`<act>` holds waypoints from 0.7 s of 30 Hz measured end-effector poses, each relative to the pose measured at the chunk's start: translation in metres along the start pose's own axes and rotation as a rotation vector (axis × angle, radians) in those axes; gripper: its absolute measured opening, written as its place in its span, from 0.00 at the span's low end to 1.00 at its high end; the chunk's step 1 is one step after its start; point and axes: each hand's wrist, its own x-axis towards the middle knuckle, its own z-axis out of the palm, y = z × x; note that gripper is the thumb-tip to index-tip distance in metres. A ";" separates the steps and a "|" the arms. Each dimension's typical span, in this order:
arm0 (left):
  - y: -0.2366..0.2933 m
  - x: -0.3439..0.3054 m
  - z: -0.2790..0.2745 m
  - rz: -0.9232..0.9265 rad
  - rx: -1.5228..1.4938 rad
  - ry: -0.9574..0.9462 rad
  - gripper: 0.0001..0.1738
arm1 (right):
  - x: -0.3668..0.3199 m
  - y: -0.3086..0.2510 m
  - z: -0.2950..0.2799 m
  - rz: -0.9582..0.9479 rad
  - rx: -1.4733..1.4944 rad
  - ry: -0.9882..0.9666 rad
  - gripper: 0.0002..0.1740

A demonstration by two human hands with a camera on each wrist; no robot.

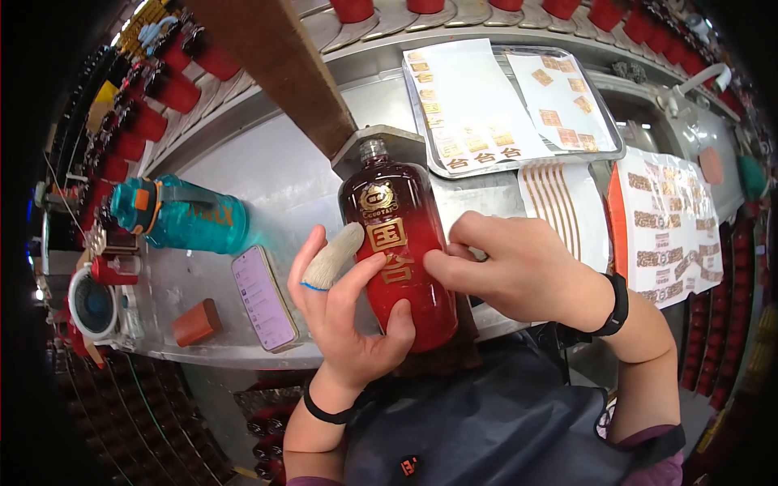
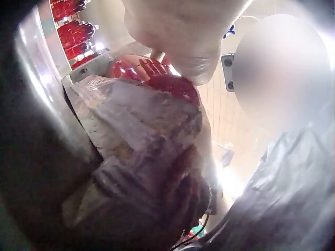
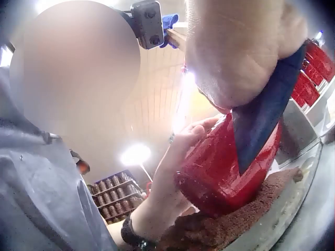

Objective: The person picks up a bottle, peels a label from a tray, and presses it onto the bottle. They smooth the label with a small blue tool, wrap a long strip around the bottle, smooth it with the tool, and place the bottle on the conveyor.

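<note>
A red glass bottle (image 1: 417,267) with gold emblem and characters lies tilted, neck away from the person, on a brown-covered rest. The left hand (image 1: 348,308) has its index fingertip against the lower gold character and its thumb on the glass; a pale cover sleeves another finger beside the label. The right hand (image 1: 519,263) has curled fingers at the bottle's right side, one fingertip near the lower character. In the right wrist view, a dark blue flat piece (image 3: 264,115) extends from under the right hand (image 3: 235,57) across the red bottle (image 3: 225,162). The palm hides how it is held.
A teal water bottle (image 1: 198,215), a phone (image 1: 266,297) and a brown block (image 1: 196,322) are at the left. At the back right, a metal tray (image 1: 604,134) holds sheets of gold labels, with another label sheet (image 1: 668,227) nearer. A brown beam (image 1: 271,69) rises behind the bottle.
</note>
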 end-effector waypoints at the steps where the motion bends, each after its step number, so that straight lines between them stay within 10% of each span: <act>1: -0.001 0.000 0.000 0.005 -0.001 -0.013 0.25 | -0.003 0.002 0.001 -0.008 -0.003 -0.019 0.24; 13: -0.009 -0.003 0.005 0.002 -0.155 0.059 0.24 | 0.002 0.004 -0.004 -0.094 -0.148 -0.091 0.21; 21: -0.001 0.004 -0.002 0.006 -0.146 0.073 0.23 | 0.008 0.018 -0.007 0.703 0.746 0.046 0.13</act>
